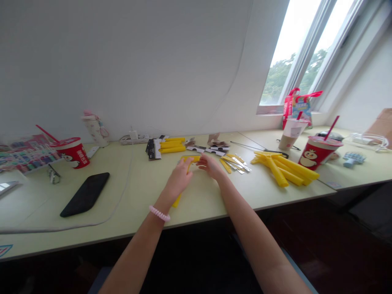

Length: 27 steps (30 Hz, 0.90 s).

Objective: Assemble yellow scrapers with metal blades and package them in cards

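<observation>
My left hand (180,176) is closed round a yellow T-shaped plastic tool (176,201); its lower handle shows beneath the palm and its crossbar points right. At the right end of that crossbar, the bent fingers of my right hand (210,165) pinch it, though the fingertips are partly hidden. Beside my right hand lie loose flat yellow and silver strips (235,162). Farther right is a pile of similar yellow T-shaped tools (283,167). Behind my hands, yellow handles (172,145) lie with black-and-white cards (153,149), and opened card packaging (211,149) is scattered nearby.
A black phone (85,194) and a red cup (72,153) are on the left, with a bottle (95,130) and power strip (134,139) by the wall. Right stand another red cup (318,154) and a pale cup (292,134). A cable (113,212) crosses the table.
</observation>
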Tool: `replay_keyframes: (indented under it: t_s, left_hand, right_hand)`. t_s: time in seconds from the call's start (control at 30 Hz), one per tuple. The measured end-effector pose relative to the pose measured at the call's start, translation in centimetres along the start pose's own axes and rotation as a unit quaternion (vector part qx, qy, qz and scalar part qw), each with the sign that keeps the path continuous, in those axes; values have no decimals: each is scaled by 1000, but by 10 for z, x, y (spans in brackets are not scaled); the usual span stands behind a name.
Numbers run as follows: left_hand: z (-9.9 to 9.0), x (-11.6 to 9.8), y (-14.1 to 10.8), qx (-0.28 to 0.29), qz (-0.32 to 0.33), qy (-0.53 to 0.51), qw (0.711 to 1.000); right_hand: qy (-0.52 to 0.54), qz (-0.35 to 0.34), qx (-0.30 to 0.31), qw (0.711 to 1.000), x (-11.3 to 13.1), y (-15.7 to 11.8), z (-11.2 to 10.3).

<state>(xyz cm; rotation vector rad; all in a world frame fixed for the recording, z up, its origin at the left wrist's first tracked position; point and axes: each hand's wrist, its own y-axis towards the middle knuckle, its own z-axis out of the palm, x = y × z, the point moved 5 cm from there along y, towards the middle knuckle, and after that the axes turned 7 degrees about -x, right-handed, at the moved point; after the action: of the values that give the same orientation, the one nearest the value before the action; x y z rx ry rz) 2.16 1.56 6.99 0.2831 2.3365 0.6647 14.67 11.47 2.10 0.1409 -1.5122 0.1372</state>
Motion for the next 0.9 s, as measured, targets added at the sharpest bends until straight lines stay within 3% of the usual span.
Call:
replay_keyframes:
  t_s: [0.07,0.13,0.2,0.3,0.4,0.47,0.57,0.77,0.9]
  left_hand:
    - [-10,15,11,-53,-57,-107,991]
    - [-15,30,20,-78,-142,-233,959]
    - [-14,38,26,-70,-202,-389,896]
    - [-8,39,30,-47,-242,-584,773]
    - [7,40,28,-21,-290,-690,663]
    - [17,41,25,-12,-308,-719,622]
    - [27,44,22,4,-321,-725,610]
    - [30,52,18,33,-345,-692,633]
    - [31,49,15,58,-344,-685,639]
  right_hand:
    - [-116,-50,-61,990,-2,3,-2]
    - [-246,-109,-96,958,-2,5,1]
    - [-352,-152,-114,917,-1,5,8]
    - [-459,-185,-120,860,-1,5,21]
    - [-520,-190,-118,825,-1,6,30]
    - [-530,-186,-114,820,-2,7,32]
    - [-491,-196,-116,841,0,7,29]
    - [-360,-170,-184,898,7,2,-2]
    - [-193,-143,-187,953,14,-2,-19]
